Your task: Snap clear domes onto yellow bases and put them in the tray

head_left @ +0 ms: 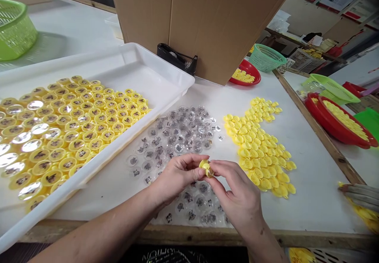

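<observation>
Heads-up: left hand [177, 180] and right hand [237, 196] pinch a small yellow plastic cap [204, 165] together; a slipping fingertip could drop it onto the clear round plastic domes [177, 136].

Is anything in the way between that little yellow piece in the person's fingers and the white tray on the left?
Only low things. The person's left hand sits beside the yellow cap, on the tray's side. Beyond it, loose clear domes lie flat, and then comes the raised rim of the white tray.
</observation>
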`<state>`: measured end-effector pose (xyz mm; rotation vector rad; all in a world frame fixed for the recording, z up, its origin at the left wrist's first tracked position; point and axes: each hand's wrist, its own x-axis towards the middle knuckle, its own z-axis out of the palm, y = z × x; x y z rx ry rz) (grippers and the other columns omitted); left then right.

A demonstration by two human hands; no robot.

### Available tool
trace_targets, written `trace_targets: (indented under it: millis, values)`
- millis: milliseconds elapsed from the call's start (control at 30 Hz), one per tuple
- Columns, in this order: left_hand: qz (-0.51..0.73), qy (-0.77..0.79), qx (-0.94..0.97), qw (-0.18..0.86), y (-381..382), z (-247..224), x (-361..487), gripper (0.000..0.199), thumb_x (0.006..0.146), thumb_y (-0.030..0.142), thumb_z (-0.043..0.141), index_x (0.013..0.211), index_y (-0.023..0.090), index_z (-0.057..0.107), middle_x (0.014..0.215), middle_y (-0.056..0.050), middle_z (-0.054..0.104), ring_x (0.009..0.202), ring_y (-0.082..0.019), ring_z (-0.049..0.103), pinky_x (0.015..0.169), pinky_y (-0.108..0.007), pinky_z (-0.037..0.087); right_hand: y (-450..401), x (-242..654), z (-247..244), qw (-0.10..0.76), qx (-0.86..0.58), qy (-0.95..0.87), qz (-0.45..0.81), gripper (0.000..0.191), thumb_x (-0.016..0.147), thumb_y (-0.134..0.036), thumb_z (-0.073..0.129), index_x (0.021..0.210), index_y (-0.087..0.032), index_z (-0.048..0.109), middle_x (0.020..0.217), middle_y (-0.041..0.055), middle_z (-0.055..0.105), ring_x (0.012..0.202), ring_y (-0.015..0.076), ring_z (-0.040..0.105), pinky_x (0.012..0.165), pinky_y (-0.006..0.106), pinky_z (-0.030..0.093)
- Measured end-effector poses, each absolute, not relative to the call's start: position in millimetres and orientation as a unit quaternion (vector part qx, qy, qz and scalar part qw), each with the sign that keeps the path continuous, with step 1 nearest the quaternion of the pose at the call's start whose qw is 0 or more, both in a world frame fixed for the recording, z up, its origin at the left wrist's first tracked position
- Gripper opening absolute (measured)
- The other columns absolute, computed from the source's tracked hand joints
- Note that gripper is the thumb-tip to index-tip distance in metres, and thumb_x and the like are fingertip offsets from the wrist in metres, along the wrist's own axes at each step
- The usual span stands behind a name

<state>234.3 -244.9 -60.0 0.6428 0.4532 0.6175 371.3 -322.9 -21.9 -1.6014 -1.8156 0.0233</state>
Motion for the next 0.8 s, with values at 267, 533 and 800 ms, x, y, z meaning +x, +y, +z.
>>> trace_targets:
  millis: [267, 533, 800]
  values:
    - [0.293, 0.237, 0.296, 0.878, -245, -56, 235, 0.028, 0.066, 0.018, 0.078, 0.093, 0.015, 0.069, 0.081, -0.003, 0.070, 0.073, -0.012, 0.063, 0.071, -0.025, 0.048, -322, 372, -19, 0.362, -0.630, -0.683, 0.074, 0.025, 0.080, -0.014, 0.064, 0.103, -0.025, 0.061, 0.100, 0.0051, 0.065, 0.092, 0.0185, 0.063, 0.080, 0.032, 0.054]
    - [0.278, 0.263, 0.305, 0.872, -247, -56, 236, 0.033, 0.063, 0.023, 0.079, 0.094, 0.014, 0.069, 0.084, -0.004, 0.070, 0.076, -0.013, 0.061, 0.074, -0.026, 0.047, -322, 369, -18, 0.333, -0.634, -0.698, 0.026, 0.024, 0.079, -0.011, 0.064, 0.100, -0.022, 0.061, 0.097, 0.0050, 0.066, 0.091, 0.0163, 0.064, 0.083, 0.027, 0.053]
    - [0.241, 0.293, 0.417, 0.826, -246, -60, 230, 0.040, 0.074, 0.035, 0.069, 0.109, 0.016, 0.065, 0.098, -0.005, 0.068, 0.089, -0.016, 0.059, 0.086, -0.030, 0.042, -319, 361, -31, 0.334, -0.624, -0.706, -0.025, 0.020, 0.083, -0.011, 0.057, 0.101, -0.021, 0.060, 0.094, 0.0069, 0.065, 0.089, 0.0173, 0.064, 0.083, 0.030, 0.054]
